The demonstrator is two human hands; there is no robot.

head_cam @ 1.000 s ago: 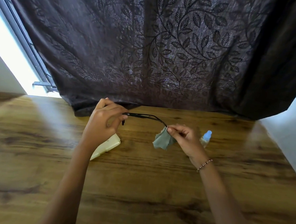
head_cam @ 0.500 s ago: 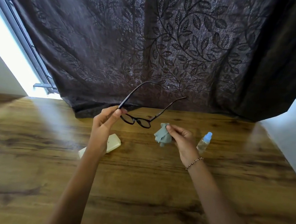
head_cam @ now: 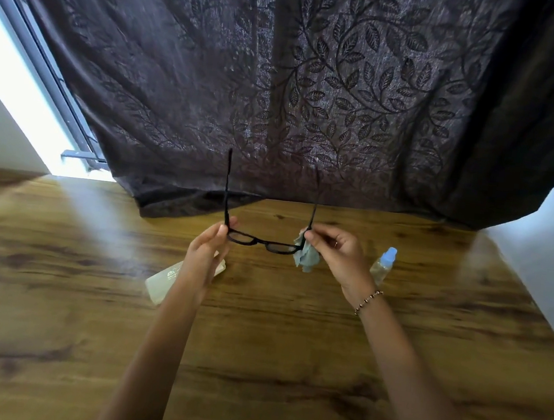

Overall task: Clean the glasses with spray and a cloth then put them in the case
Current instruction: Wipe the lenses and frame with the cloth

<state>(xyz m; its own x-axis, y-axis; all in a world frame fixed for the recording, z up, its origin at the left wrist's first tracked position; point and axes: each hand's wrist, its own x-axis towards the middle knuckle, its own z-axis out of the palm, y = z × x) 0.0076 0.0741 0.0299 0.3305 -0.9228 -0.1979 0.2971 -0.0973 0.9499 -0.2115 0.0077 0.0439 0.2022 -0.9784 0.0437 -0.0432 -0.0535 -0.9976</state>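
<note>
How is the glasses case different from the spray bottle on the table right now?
The case lies flat; the spray bottle stands upright. The case is pale cream and opaque; the bottle is clear with a blue cap. The case sits under the left hand; the bottle stands beside the right hand. Neither is held.

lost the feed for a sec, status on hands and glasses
Left hand and right hand pinch the glasses, temples open. Cloth in right hand. Case shut. Nothing in the way.
</note>
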